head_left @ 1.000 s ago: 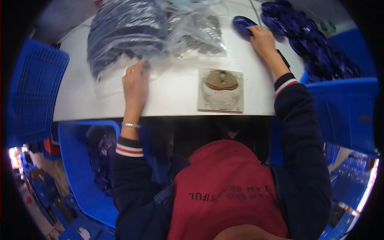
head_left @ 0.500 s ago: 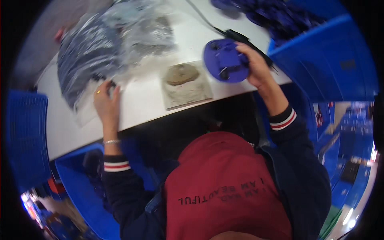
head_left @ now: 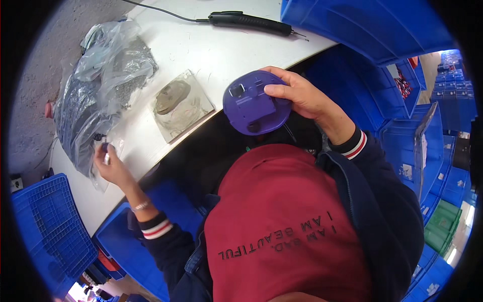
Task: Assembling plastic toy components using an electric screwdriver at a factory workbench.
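My right hand [head_left: 311, 99] grips a rounded purple plastic housing [head_left: 254, 108], thumb on its face and fingers behind its edge. The housing is held up past the table's front edge, its side with a square opening and recesses turned up. At the left, my left hand [head_left: 113, 168] has its fingertips pinched around a small dark purple part [head_left: 104, 147], mostly covered by the fingers. Beside those fingers lies a clear plastic bag [head_left: 83, 110] with dark contents. A square pad with a worn oval patch [head_left: 183, 103] lies on the table between the hands.
A black electric screwdriver [head_left: 249, 21] with a cord lies at the back of the white table [head_left: 173, 45]. Blue bins [head_left: 370, 25] stand at the right, and a blue crate [head_left: 53, 231] is at the lower left. A rough grey wall borders the left side.
The view has turned, shifting the table leftward. My right hand has brought the purple housing off the table area, nearer my body. A small dark part now shows in my left fingertips.
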`<state>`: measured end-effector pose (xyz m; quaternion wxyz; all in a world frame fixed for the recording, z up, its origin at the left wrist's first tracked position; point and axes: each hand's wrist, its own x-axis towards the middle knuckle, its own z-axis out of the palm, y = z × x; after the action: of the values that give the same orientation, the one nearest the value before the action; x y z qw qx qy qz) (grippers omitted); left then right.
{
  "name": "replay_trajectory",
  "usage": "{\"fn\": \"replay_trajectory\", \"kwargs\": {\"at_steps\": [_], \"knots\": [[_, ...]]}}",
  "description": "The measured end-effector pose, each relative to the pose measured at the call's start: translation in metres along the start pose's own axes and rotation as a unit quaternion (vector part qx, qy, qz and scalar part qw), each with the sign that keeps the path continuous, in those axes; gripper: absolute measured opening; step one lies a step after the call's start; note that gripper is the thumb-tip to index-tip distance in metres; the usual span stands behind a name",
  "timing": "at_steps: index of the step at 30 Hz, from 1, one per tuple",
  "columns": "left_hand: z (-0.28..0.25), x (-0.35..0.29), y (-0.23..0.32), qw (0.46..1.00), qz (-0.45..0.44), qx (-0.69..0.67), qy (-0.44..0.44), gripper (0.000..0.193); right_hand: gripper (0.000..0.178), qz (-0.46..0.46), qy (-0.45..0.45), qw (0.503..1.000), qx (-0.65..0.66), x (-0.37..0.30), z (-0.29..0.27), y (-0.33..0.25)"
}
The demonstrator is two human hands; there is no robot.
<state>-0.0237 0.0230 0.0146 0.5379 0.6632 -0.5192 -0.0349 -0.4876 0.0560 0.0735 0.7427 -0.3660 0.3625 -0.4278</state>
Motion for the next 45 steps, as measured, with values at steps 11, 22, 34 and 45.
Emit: {"fn": "replay_trajectory", "kwargs": {"at_steps": [11,22,34,45], "knots": [[0.082,-0.148,0.161,0.645,-0.370,-0.429,-0.513,0.029,0.034,0.056,-0.097,0.961,-0.255,0.018,-0.007,0.031],[0.077,-0.147,0.161,0.663,-0.423,-0.476,-0.392,0.033,0.042,0.044,0.035,0.989,0.139,-0.016,-0.023,0.061],[0.078,-0.150,0.153,0.629,-0.443,-0.505,-0.391,0.030,0.035,0.092,0.004,0.985,0.143,-0.005,0.009,0.075],[0.084,-0.165,0.143,0.502,-0.487,-0.562,-0.441,0.028,0.030,0.073,-0.022,0.997,0.013,0.005,0.024,0.092]]}}
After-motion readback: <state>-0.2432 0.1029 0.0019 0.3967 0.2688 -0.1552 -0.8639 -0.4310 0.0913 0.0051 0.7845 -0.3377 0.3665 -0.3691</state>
